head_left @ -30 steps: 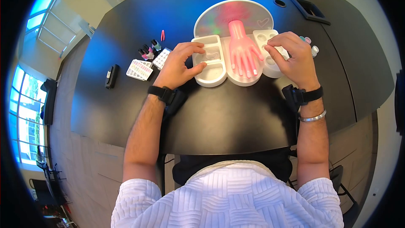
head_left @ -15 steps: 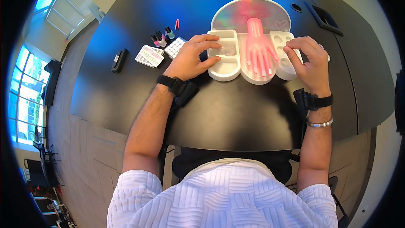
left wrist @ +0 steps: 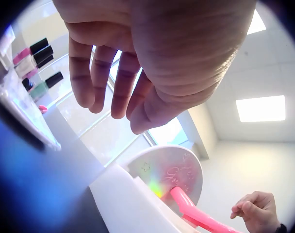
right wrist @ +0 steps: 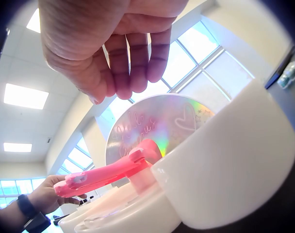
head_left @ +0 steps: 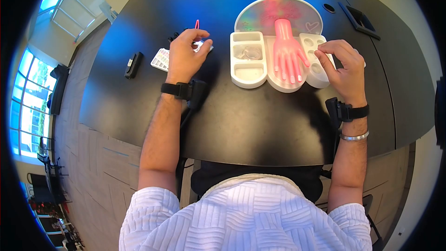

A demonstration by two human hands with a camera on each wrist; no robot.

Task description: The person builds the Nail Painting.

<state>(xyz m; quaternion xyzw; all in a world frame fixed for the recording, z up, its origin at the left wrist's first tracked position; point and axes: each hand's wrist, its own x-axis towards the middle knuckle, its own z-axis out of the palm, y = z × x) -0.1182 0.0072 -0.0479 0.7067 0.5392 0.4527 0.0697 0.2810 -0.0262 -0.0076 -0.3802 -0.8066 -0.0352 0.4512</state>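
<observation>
Left hand (head_left: 184,55) and right hand (head_left: 346,69), loosely bent and empty, flank a backboard (head_left: 279,9) bearing a heart (right wrist: 187,121) and half-legible pink script (right wrist: 134,130).

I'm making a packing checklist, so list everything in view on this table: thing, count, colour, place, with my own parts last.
manicure stand: one, white, on the table
backboard: one, iridescent, stand's rear
model hand: one, pink, stand's middle
clear item: count unclear, clear, stand's left section
white cases: two, white, left of stand, partly hidden
polish bottles: at least four, pink, whitish and green, beside the cases
tweezers: one, pink, beyond the cases
oblong object: one, black, table's left side
small containers: count unclear, teal and white, right of stand
open frame: one, black, table's far right
left hand: one, bare, near the cases
right hand: one, bare, near stand's right section
wrist devices: two, black, one behind each hand
bracelet: one, silver, right forearm
</observation>
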